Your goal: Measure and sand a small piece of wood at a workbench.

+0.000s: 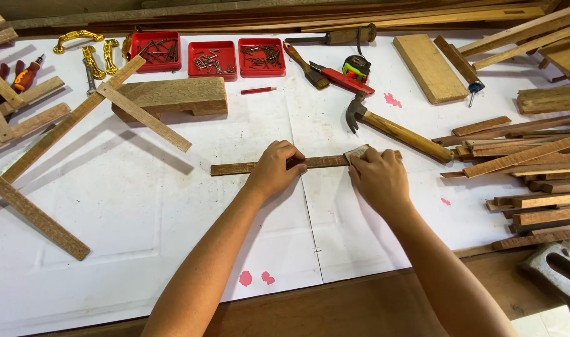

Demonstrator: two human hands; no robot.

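A thin brown wooden strip (325,161) lies flat across the middle of the white-covered table (129,206). My left hand (275,168) presses down on the strip near its centre, fingers curled over it. My right hand (378,178) holds a small pale piece that looks like sandpaper (357,151) against the strip's right part. A wooden-handled claw hammer (397,131) lies just beyond the strip to the right.
Three red trays of nails (213,57) sit at the back, with a red pencil (258,90), a brush (305,64) and a tape measure (356,66). A wooden block (172,97) and a slatted frame (54,131) lie left. Several wood strips (522,168) pile right.
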